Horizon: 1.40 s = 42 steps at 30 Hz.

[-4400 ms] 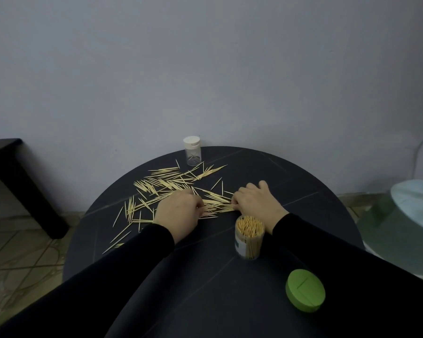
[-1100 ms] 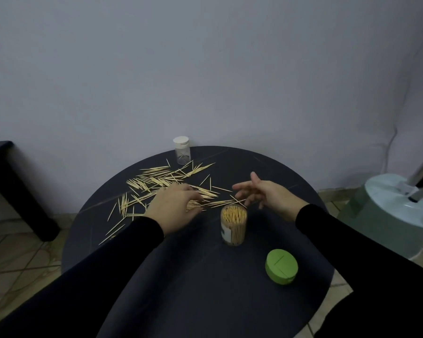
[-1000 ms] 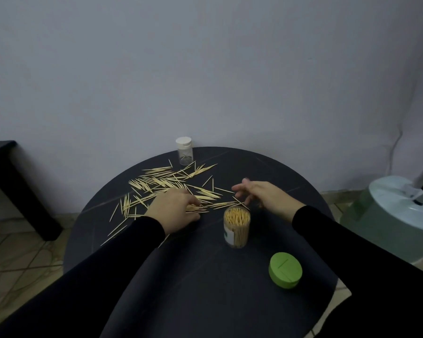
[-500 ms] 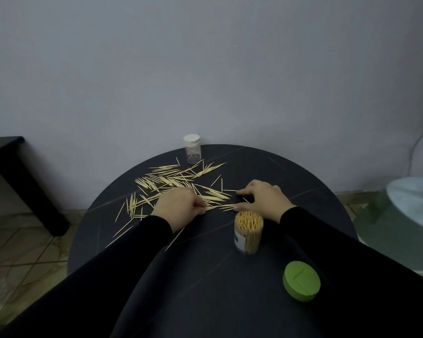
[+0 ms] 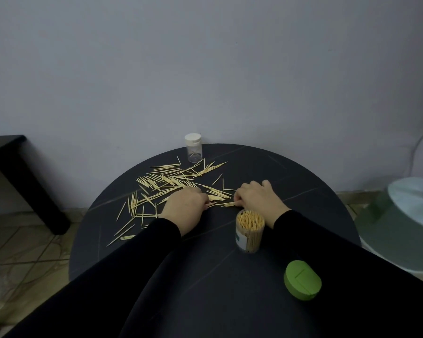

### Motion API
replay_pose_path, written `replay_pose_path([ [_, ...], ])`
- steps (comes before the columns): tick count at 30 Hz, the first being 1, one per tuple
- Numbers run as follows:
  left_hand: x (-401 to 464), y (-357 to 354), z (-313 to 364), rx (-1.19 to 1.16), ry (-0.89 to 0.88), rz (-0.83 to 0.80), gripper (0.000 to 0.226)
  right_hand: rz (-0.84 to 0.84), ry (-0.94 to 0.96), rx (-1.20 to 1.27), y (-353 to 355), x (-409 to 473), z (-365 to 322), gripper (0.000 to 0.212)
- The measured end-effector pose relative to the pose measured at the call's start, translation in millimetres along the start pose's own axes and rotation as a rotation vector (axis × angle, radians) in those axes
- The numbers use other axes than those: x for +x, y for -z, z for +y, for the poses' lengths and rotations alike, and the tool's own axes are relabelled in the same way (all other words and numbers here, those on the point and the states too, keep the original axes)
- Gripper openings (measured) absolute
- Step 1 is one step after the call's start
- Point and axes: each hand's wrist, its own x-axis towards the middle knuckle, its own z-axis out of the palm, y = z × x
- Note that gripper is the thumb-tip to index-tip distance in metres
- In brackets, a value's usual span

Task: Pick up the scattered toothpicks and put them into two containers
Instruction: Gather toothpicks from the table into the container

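A round black table (image 5: 266, 284) with faint pale veins fills the lower middle of the head view, set against a plain grey-blue wall (image 5: 205, 69). To its right, on the tiled floor, stands a pale green round appliance with a light lid (image 5: 401, 223); to its left is the corner of a black low table (image 5: 15, 172). Two black sleeves (image 5: 137, 264) reach in from the bottom edge.

Over the far left part of the tabletop lies the spread of pale wooden toothpicks (image 5: 166, 184), loose and crossing one another, from the left rim to near the middle. The left hand (image 5: 185, 207) rests knuckles-up at the near edge of that spread, fingers curled down onto the toothpicks; whether it holds any cannot be told. The right hand (image 5: 257, 200) lies just beside it, fingers bent, thumb and fingertips pinching the end of a few toothpicks that lie flat on the table.

Just in front of the right wrist stands a clear plastic cylindrical jar packed with upright toothpicks (image 5: 250, 231), lid off. Its green round flip-top lid (image 5: 302, 280) lies nearer the person, to the right, apart from the jar. At the far rim stands a small clear vial with a white cap (image 5: 193, 148), closed, with a few toothpicks inside.
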Motion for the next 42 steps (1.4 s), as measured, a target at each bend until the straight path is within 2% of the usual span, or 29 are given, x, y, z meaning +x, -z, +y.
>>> replay_pose_path([
  [3,-2.0,-0.2,3.5,0.049,-0.030,0.050,0.027,-0.009,-0.010,0.037,-0.4,-0.8,1.7,0.023],
  [6,-3.8,4.4,8.5,-0.083,0.028,0.129,0.023,0.051,-0.047,0.209,4.4,-7.4,3.2,0.020],
  [11,-3.8,21.5,19.7,-0.560,0.175,0.257,0.008,0.102,-0.102,0.862,21.5,-27.4,2.8,0.012],
  [16,-13.5,51.4,42.3,-1.117,0.155,0.298,0.008,0.115,-0.005,1.368,37.6,-50.9,6.4,0.016],
  [19,-21.3,59.5,54.8,-1.355,0.114,0.269,0.010,0.092,0.033,1.419,34.4,-61.7,10.5,0.015],
  [23,-30.3,59.7,69.1,-1.515,0.156,0.145,0.012,0.005,0.089,1.464,22.8,-73.2,12.6,0.013],
  [28,-32.5,50.4,74.6,-1.415,0.126,0.058,0.013,-0.022,0.091,1.440,15.6,-82.5,13.1,0.016],
  [35,-29.8,43.5,64.3,-1.156,0.073,0.036,0.011,-0.027,0.095,1.224,14.4,-86.3,24.8,0.011],
  [38,-29.3,39.8,61.4,-1.021,0.048,0.094,0.020,-0.005,0.121,1.159,16.3,-86.8,27.8,0.015],
  [42,-33.4,39.9,56.0,-0.901,-0.017,0.057,0.047,0.060,0.151,1.082,19.9,-88.6,33.1,0.039],
])
